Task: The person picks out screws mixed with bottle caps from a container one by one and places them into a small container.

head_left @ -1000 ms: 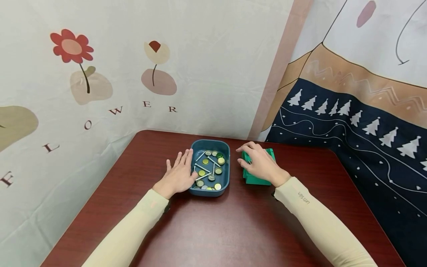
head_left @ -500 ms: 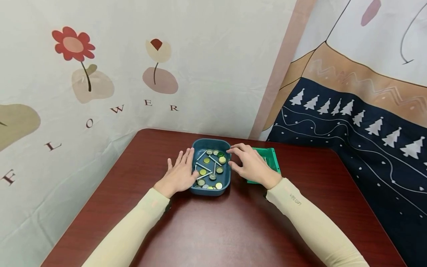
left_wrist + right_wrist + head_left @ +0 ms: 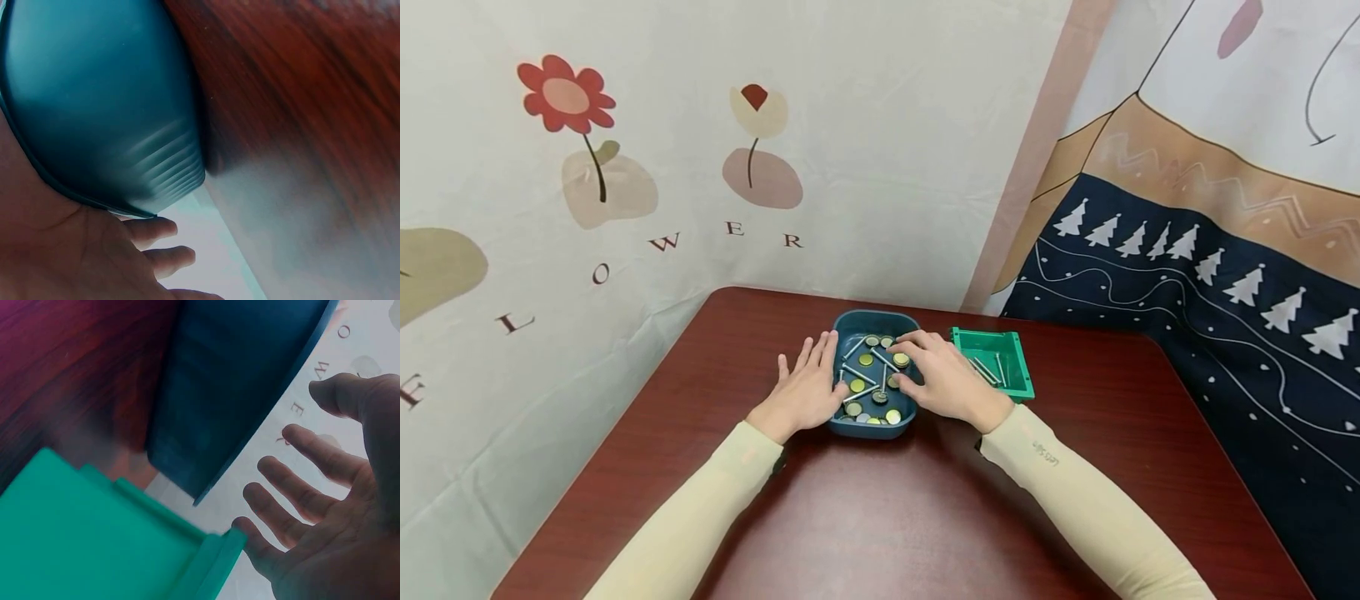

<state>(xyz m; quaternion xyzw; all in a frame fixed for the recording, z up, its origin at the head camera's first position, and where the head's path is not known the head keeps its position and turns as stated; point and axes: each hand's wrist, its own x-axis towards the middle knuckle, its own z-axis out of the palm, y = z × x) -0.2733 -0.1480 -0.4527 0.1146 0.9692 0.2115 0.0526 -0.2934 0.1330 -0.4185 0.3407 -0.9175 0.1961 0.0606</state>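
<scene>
A dark blue container [image 3: 874,431] holds several silver screws [image 3: 859,377] and round yellow, green and silver caps [image 3: 892,416]. My left hand [image 3: 805,387] lies along its left rim with fingers straight; in the left wrist view the palm is against the container wall [image 3: 94,94]. Over the right rim hovers my right hand [image 3: 951,385], thumb and fingers spread and slightly bent. Nothing shows between those fingers [image 3: 306,494] in the right wrist view. Just beyond this hand, a green bin [image 3: 1019,392] has several screws [image 3: 1000,371] in it, partly hidden by the hand.
Both containers stand near the back of a dark red wooden table [image 3: 850,517]. A pale cloth with printed flowers and letters [image 3: 730,229] hangs close behind, and a navy one with white trees [image 3: 1150,275] is at the right.
My right hand has moved left from above the green bin to the right rim of the blue container, uncovering the screws in the green bin. The left hand has stayed put.
</scene>
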